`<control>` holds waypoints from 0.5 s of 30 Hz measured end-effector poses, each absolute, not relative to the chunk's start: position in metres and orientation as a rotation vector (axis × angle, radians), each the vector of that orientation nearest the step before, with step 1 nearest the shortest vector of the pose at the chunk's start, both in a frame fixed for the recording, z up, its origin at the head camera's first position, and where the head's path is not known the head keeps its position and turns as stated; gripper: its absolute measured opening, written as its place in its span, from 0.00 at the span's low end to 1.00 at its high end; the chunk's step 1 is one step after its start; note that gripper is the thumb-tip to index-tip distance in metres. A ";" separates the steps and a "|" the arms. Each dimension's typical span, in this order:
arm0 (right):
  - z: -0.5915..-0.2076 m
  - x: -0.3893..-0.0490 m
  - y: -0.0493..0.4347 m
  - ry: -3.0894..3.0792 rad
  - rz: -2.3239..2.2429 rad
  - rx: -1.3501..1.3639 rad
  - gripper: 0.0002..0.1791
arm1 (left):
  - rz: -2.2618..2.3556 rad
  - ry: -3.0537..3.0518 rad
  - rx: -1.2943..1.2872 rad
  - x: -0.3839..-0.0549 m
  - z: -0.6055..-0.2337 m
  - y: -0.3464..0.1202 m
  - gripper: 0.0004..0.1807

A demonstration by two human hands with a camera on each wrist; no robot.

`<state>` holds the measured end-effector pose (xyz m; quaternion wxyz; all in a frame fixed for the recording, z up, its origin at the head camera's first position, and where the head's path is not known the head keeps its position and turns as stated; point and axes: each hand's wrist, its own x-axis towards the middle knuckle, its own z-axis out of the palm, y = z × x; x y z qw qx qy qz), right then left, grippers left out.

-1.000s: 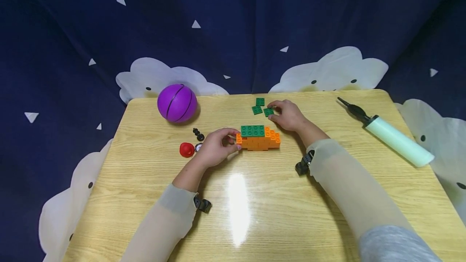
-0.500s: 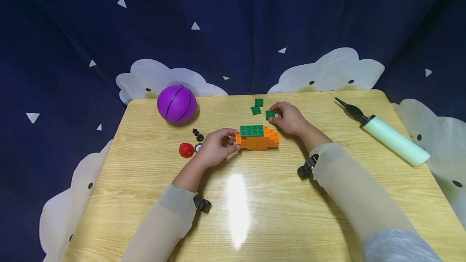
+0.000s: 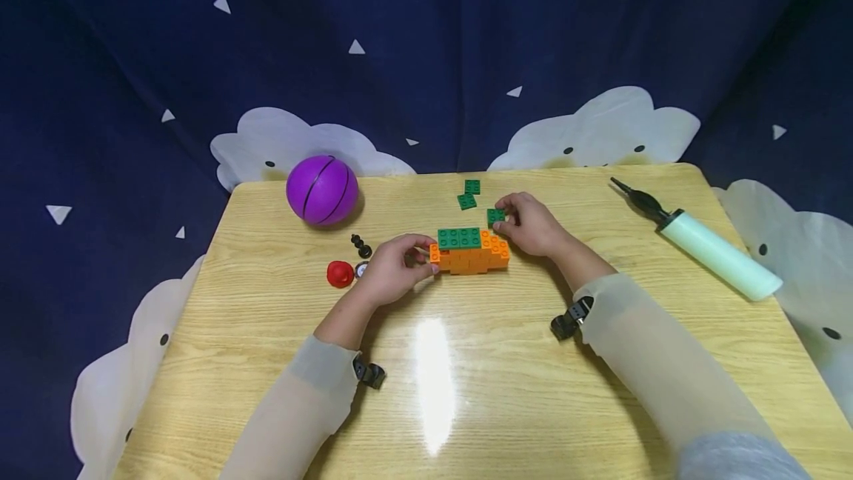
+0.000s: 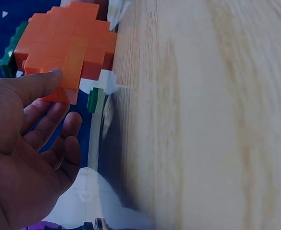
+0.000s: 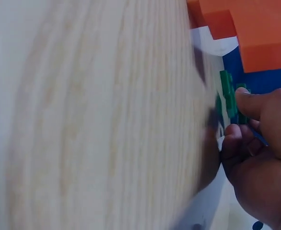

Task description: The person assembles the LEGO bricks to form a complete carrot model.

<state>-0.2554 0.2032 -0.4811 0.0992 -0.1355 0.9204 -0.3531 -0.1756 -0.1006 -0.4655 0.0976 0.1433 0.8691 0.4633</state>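
Note:
An orange block build (image 3: 469,261) with stepped ends and green bricks (image 3: 459,238) along its top stands mid-table. My left hand (image 3: 392,270) holds its left end, thumb on the near side and fingers behind. In the left wrist view the thumb presses the end of the orange build (image 4: 68,45). My right hand (image 3: 531,225) pinches a small green brick (image 3: 495,218) just beyond the build's right end. Thumb and fingertips meet at the green brick (image 5: 228,93) in the right wrist view, with the orange steps above it.
Two more green bricks (image 3: 467,201) lie farther back. A purple ball (image 3: 323,190) sits at the back left. Left of my left hand are a red cap-like piece (image 3: 340,274), a black beaded piece (image 3: 361,247) and a partly hidden round piece. A pale green pump (image 3: 720,254) lies at right.
My right hand has drawn the small green brick away from the other two, toward the build's right end. My left hand keeps its hold on the build.

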 end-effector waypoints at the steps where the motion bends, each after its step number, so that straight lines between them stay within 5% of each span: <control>1: -0.480 -0.254 0.203 2.718 -1.044 -0.406 0.22 | 1.370 2.574 0.425 -0.176 -0.465 -0.100 0.22; 15: -0.464 -0.226 0.208 2.774 -1.175 -0.516 0.19 | 1.362 2.582 0.423 -0.176 -0.465 -0.100 0.22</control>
